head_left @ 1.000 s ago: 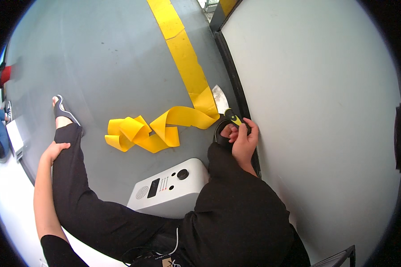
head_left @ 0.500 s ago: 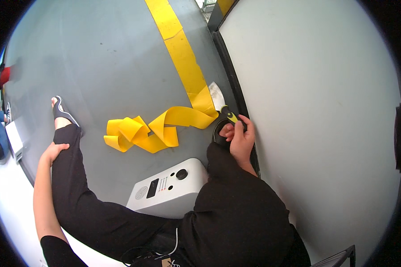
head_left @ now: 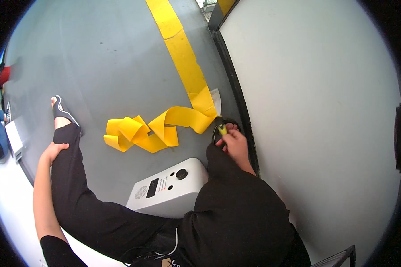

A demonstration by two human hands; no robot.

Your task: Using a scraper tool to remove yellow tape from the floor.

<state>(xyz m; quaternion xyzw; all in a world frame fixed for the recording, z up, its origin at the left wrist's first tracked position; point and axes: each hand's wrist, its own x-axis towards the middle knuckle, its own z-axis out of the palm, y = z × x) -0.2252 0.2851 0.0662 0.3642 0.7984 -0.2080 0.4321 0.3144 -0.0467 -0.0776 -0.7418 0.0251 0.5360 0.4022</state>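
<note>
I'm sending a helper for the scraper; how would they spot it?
Follow the yellow floor tape alongside the white wall down to where it bends into loose loops. Beside that bend, the person's right hand holds the scraper. Its pale blade and black and yellow-green handle set it apart from the all-yellow tape.

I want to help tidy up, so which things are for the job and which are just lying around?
Job things:
scraper with a black-and-yellow handle, held in the right hand
yellow floor tape, partly flat, partly loosely tangled

Probably just lying about:
white box with a black knob, between the legs
red thing at the left, too small to name
</note>
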